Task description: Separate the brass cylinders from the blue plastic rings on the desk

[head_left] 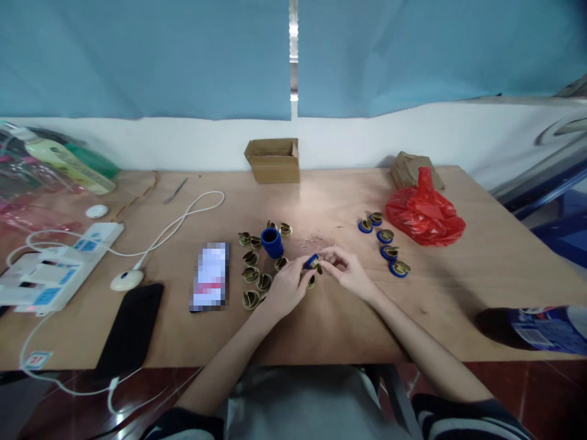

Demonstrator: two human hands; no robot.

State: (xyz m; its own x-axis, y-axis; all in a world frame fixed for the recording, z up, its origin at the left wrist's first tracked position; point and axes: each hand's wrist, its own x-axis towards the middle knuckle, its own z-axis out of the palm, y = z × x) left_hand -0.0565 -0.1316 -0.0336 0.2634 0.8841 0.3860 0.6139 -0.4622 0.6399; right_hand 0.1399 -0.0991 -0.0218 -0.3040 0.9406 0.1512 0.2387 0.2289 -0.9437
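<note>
Between my two hands is a round brass-coloured piece with a blue ring (312, 262), held tilted just above the table. My left hand (290, 286) pinches its blue rim with thumb and fingers. From the other side, the fingertips of my right hand (349, 274) close on its brass part. Several similar brass pieces without blue rings (250, 274) lie left of my hands, some partly covered by the left one. Among them stands a stack of blue rings (272, 242). Thin wire rings (316, 240) lie just beyond my fingers. Several brass pieces with blue rings (386, 236) rest to the right.
An open cardboard box (274, 161) stands at the back by the wall. A red plastic bag (425, 214) and brown package (413, 171) sit back right; a dark bottle (532, 329) lies front right. Leftward are a lit phone (210, 277), black phone (131, 330), power strip (68, 269) and cables.
</note>
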